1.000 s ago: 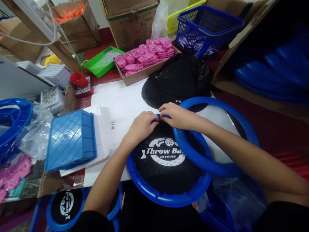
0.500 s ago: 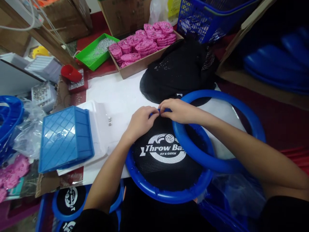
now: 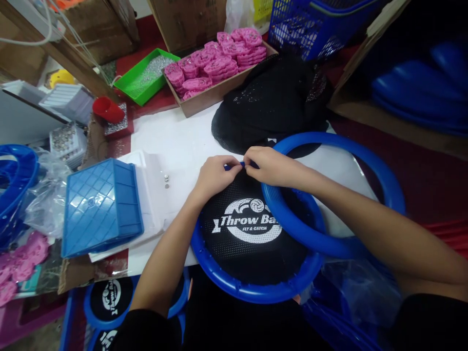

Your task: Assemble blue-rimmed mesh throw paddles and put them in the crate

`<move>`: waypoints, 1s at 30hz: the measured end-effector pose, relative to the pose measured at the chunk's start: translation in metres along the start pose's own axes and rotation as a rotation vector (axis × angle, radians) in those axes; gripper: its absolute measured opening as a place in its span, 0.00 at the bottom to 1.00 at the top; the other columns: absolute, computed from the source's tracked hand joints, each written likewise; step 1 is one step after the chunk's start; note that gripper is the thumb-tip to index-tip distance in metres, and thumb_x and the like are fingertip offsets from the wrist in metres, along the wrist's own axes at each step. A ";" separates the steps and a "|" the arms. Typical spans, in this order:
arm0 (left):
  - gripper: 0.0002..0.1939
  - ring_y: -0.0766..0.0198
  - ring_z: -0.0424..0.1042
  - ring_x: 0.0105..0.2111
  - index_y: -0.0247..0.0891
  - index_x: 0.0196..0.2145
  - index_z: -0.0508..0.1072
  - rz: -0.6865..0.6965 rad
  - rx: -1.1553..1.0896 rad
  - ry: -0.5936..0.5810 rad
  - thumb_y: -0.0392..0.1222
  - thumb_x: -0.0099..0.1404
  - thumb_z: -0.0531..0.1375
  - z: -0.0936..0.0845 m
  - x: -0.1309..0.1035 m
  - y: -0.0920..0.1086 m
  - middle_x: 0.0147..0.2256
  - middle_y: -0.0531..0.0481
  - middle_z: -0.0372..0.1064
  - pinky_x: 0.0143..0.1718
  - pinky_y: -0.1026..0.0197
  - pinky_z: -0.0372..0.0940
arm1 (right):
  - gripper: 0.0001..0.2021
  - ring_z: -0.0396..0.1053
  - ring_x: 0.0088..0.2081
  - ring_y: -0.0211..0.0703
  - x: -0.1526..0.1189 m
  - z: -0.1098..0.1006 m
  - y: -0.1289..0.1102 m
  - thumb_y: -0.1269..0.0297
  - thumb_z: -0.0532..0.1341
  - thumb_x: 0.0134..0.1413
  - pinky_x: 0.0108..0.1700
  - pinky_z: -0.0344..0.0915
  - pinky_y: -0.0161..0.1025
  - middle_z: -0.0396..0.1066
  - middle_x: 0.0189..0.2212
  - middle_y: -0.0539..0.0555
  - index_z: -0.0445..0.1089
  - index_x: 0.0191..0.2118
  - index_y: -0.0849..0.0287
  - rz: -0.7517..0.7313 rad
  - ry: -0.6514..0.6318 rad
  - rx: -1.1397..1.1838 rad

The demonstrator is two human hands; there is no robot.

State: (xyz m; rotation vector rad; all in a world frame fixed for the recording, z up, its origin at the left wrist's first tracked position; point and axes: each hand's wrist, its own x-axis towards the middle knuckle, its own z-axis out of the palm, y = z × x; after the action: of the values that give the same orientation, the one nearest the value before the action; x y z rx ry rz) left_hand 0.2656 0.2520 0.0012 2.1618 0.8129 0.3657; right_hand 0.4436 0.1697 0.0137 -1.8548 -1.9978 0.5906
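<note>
A round black mesh disc (image 3: pixel 252 263) printed "Throw Ball Fly & Catch" lies in front of me, framed by a blue plastic ring (image 3: pixel 252 291). At its far edge my left hand (image 3: pixel 216 174) is closed, thumb and fingers pinching the rim. Right beside it, my right hand (image 3: pixel 269 165) pinches the same stretch of rim; a bit of blue shows between the fingertips. A second, bare blue ring (image 3: pixel 369 146) encircles my right forearm and overlaps the disc's right side. Beyond my hands lies a heap of black mesh pieces (image 3: pixel 270 107).
A blue bin (image 3: pixel 98 204) sits on the left beside small metal discs (image 3: pixel 166 181). Farther back are a cardboard tray (image 3: pixel 219 90) of pink pieces, a green tray (image 3: pixel 127 83) and a blue basket (image 3: pixel 325 29). Finished-looking discs (image 3: pixel 109 300) lie lower left.
Both hands stay pinched at the far rim, with slight finger movement. The view has shifted a little; the disc and loose ring are nearly where they were.
</note>
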 end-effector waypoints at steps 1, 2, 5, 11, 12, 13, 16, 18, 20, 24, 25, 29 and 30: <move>0.07 0.59 0.77 0.39 0.41 0.35 0.83 -0.003 -0.016 -0.009 0.38 0.67 0.63 0.000 0.002 -0.001 0.38 0.51 0.83 0.44 0.56 0.69 | 0.05 0.71 0.39 0.50 0.001 0.000 0.000 0.74 0.60 0.58 0.43 0.65 0.42 0.73 0.36 0.59 0.70 0.32 0.59 0.009 -0.001 -0.011; 0.07 0.59 0.77 0.38 0.41 0.35 0.83 -0.004 -0.029 -0.018 0.38 0.67 0.63 -0.001 0.004 -0.003 0.37 0.51 0.83 0.44 0.56 0.68 | 0.05 0.71 0.39 0.50 0.001 0.001 -0.001 0.74 0.61 0.57 0.43 0.65 0.42 0.73 0.36 0.59 0.70 0.32 0.59 0.020 -0.005 -0.020; 0.07 0.60 0.77 0.36 0.40 0.34 0.84 0.001 -0.057 -0.037 0.37 0.65 0.64 -0.001 0.008 -0.006 0.35 0.51 0.82 0.43 0.57 0.68 | 0.04 0.71 0.39 0.50 0.002 0.000 -0.001 0.73 0.62 0.55 0.42 0.65 0.41 0.72 0.36 0.58 0.70 0.31 0.59 0.039 -0.014 -0.040; 0.08 0.58 0.78 0.37 0.41 0.34 0.85 0.005 0.013 -0.051 0.35 0.64 0.63 -0.002 0.008 -0.005 0.35 0.50 0.83 0.44 0.55 0.69 | 0.03 0.71 0.37 0.47 0.001 -0.001 0.000 0.72 0.63 0.52 0.40 0.64 0.40 0.73 0.34 0.56 0.71 0.29 0.59 0.023 0.006 -0.015; 0.09 0.57 0.78 0.38 0.41 0.34 0.84 0.010 0.025 -0.051 0.35 0.64 0.63 -0.002 0.007 -0.004 0.36 0.50 0.83 0.44 0.54 0.69 | 0.03 0.72 0.37 0.47 0.001 -0.002 0.001 0.72 0.63 0.52 0.40 0.65 0.40 0.73 0.34 0.56 0.72 0.29 0.59 0.020 0.010 -0.009; 0.09 0.57 0.78 0.38 0.41 0.34 0.84 0.019 0.026 -0.050 0.34 0.64 0.63 -0.002 0.006 -0.004 0.36 0.50 0.82 0.45 0.54 0.69 | 0.03 0.72 0.37 0.47 0.001 -0.002 0.002 0.72 0.63 0.52 0.40 0.65 0.40 0.73 0.34 0.55 0.72 0.30 0.59 0.019 0.012 -0.004; 0.06 0.60 0.77 0.37 0.41 0.35 0.83 0.070 -0.025 -0.045 0.35 0.64 0.65 -0.004 0.004 -0.007 0.36 0.50 0.82 0.45 0.56 0.69 | 0.03 0.74 0.39 0.47 0.002 -0.004 0.007 0.72 0.63 0.52 0.43 0.66 0.40 0.76 0.35 0.54 0.74 0.32 0.58 0.019 -0.008 0.041; 0.04 0.61 0.76 0.36 0.40 0.36 0.83 0.095 -0.069 -0.033 0.37 0.64 0.66 -0.007 0.003 -0.009 0.37 0.50 0.81 0.44 0.57 0.69 | 0.04 0.75 0.41 0.47 0.003 -0.007 0.009 0.71 0.64 0.53 0.45 0.67 0.41 0.78 0.36 0.52 0.76 0.34 0.57 0.011 -0.035 0.095; 0.03 0.62 0.75 0.36 0.39 0.36 0.82 0.089 -0.101 -0.018 0.38 0.64 0.67 -0.012 0.001 -0.012 0.38 0.49 0.81 0.44 0.57 0.70 | 0.04 0.76 0.42 0.48 0.003 -0.013 0.009 0.68 0.64 0.54 0.47 0.68 0.42 0.79 0.37 0.51 0.76 0.36 0.56 -0.008 -0.039 0.146; 0.05 0.63 0.75 0.37 0.39 0.37 0.81 0.081 -0.147 0.034 0.38 0.67 0.64 -0.026 -0.009 -0.014 0.38 0.49 0.80 0.43 0.58 0.70 | 0.09 0.75 0.48 0.51 -0.009 -0.033 0.005 0.65 0.59 0.61 0.54 0.69 0.48 0.79 0.45 0.54 0.77 0.40 0.54 -0.085 0.067 0.095; 0.05 0.62 0.75 0.37 0.39 0.37 0.81 0.104 -0.140 0.042 0.38 0.68 0.63 -0.029 -0.012 -0.014 0.38 0.48 0.80 0.43 0.58 0.70 | 0.10 0.74 0.51 0.53 -0.014 -0.040 0.007 0.66 0.58 0.61 0.57 0.68 0.50 0.78 0.48 0.54 0.77 0.42 0.53 -0.108 0.088 0.040; 0.09 0.59 0.74 0.42 0.41 0.41 0.82 0.268 0.056 -0.015 0.40 0.73 0.60 -0.032 -0.026 -0.013 0.41 0.47 0.77 0.48 0.55 0.69 | 0.20 0.65 0.62 0.65 -0.050 -0.061 0.038 0.70 0.56 0.58 0.64 0.62 0.60 0.73 0.58 0.62 0.77 0.53 0.55 -0.080 0.100 -0.262; 0.10 0.57 0.73 0.44 0.41 0.43 0.82 0.294 0.141 -0.042 0.40 0.74 0.59 -0.030 -0.028 -0.013 0.42 0.46 0.76 0.50 0.53 0.68 | 0.23 0.63 0.64 0.69 -0.061 -0.064 0.052 0.70 0.56 0.58 0.64 0.61 0.63 0.69 0.61 0.66 0.74 0.58 0.58 -0.017 0.100 -0.363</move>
State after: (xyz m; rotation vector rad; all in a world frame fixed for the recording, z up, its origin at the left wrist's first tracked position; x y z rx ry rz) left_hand 0.2242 0.2574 0.0110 2.4196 0.5091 0.4194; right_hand 0.5259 0.1159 0.0432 -2.0187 -2.1602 0.1291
